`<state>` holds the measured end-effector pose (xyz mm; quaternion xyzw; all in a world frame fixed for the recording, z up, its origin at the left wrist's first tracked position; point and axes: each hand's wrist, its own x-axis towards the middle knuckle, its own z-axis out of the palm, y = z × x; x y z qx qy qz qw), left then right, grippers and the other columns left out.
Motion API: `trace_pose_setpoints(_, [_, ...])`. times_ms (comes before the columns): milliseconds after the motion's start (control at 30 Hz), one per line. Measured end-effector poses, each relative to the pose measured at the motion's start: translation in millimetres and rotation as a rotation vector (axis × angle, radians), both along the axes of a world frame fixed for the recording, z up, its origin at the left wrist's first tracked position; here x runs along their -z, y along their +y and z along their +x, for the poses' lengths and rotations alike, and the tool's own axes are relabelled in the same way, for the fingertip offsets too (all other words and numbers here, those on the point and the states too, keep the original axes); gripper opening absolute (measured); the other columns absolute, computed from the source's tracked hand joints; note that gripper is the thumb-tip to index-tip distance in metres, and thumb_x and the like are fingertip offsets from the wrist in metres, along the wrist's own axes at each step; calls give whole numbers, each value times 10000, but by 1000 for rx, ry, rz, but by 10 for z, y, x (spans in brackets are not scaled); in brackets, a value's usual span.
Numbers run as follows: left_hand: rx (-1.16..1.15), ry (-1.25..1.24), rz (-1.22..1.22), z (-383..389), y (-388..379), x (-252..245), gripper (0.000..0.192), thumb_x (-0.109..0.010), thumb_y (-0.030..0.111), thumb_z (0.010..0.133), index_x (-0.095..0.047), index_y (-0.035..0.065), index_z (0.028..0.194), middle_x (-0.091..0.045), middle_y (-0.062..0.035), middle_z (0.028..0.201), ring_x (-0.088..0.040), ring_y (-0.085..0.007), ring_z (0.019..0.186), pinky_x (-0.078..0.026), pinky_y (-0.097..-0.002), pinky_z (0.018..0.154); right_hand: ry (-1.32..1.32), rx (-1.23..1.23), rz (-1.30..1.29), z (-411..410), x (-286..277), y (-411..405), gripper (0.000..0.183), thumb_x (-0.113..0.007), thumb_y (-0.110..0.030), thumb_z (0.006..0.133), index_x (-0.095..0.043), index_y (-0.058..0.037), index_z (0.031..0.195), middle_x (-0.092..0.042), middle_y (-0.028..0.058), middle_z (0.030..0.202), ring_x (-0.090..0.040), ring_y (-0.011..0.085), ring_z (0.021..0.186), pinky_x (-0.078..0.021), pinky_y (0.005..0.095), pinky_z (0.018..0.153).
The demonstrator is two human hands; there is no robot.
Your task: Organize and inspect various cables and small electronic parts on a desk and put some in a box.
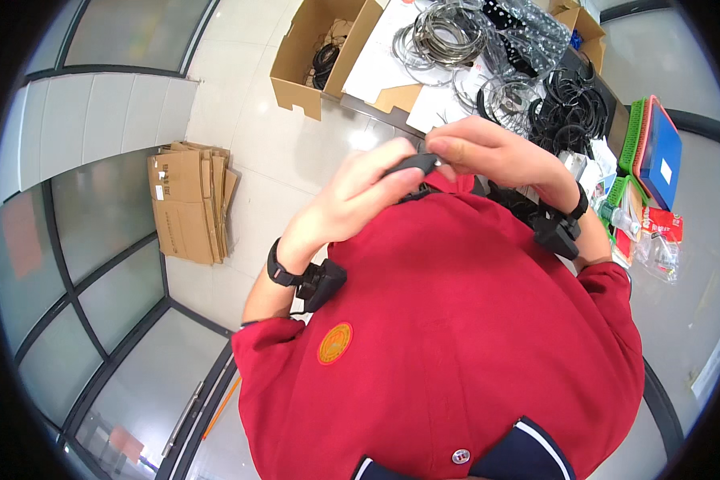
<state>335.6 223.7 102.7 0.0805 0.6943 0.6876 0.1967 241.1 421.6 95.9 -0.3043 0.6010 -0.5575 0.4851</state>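
Observation:
My left hand (360, 189) grips a small black piece (417, 164), possibly a plug or tool handle, between thumb and fingers. A light-coloured tip shows at its right end. Close against that end, my right hand (495, 150) has its thumb and fingers bent together; whatever they may pinch is hidden. Both hands are above the lap, near the table's front edge. Coiled metallic cables (447, 36) and a heap of black cables (570, 108) lie on the table beyond them. Each wrist wears a black strap with a device, the left device (321, 285) and the right device (558, 231).
An open cardboard box (300, 90) with black cable inside stands left of the table. Flattened cartons (186, 204) lean by the glass partition (105, 210). Clear bubble wrap (534, 36) covers part of the table. Green baskets (632, 135), a blue folder (660, 168) and a plastic bottle (621, 217) sit right.

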Motion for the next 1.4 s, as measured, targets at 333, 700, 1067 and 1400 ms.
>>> trace_pose_setpoints(333, [-50,-210,503,561,-332,6,182,-491,194,904,-532,17,918,-474,30,664,-349,-26,512,-262,-202,452,-455,-16,-225,427,-130,-189,316,-456,-238,968,-618,30,1016,-366,-75,533,-292,23,480,-240,199,459])
trace_pose_setpoints(700, [62,-174,368,508,-421,-13,282,-482,249,895,-508,-22,965,-458,-1,613,-291,-26,423,-238,-203,402,-442,37,-230,559,-123,-265,310,-477,-237,962,-594,36,1050,-396,-67,547,-308,16,476,-241,192,441])
trace_pose_setpoints(1067, [-428,-350,602,-3,-115,156,313,-378,310,990,-465,20,911,-289,33,489,-236,-55,337,-233,-212,333,152,54,-112,553,492,-181,299,-581,-178,894,-536,-10,1137,-595,61,900,-565,147,836,-458,292,763])
trace_pose_setpoints(1400, [-706,-338,556,-535,156,283,261,-424,257,980,-471,0,975,-376,-2,646,-323,-79,498,-291,-231,460,1001,288,-147,149,531,-181,110,-664,-185,769,-598,-100,794,-543,48,688,-550,230,678,-414,345,646])
